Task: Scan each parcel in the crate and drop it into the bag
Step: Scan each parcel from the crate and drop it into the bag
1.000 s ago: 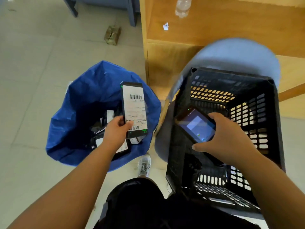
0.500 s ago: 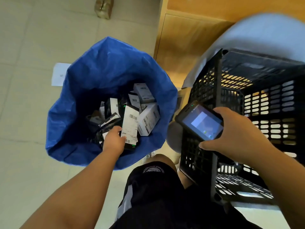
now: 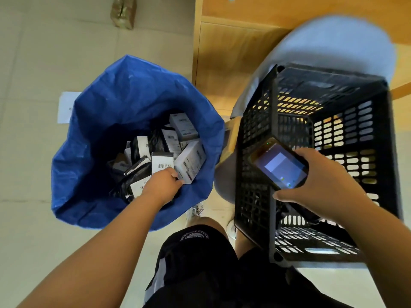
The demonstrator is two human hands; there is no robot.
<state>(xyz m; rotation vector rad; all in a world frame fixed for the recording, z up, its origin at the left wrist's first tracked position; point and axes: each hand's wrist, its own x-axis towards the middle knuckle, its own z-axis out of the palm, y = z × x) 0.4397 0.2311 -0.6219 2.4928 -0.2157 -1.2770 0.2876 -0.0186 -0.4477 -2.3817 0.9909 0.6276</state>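
The blue bag (image 3: 93,152) stands open on the floor at the left, with several white-labelled and black parcels inside. My left hand (image 3: 162,183) reaches into it, fingers curled on the lower end of a black parcel with a white barcode label (image 3: 162,162) that lies on the pile. My right hand (image 3: 322,185) grips a handheld scanner (image 3: 279,166), screen lit, above the black slotted crate (image 3: 255,174) at the right. Something dark lies at the crate's bottom under my right wrist, but I cannot make it out.
The crate rests on a pale blue round seat (image 3: 333,45) in front of a wooden cabinet (image 3: 222,52). A sheet of paper (image 3: 66,106) lies on the tiled floor left of the bag, and a small brown box (image 3: 123,12) farther back. My legs and shoe (image 3: 195,211) are below.
My left hand has lowered the labelled parcel from above the bag down onto the pile inside it. My view tilted down and left. The scanner stayed over the crate.
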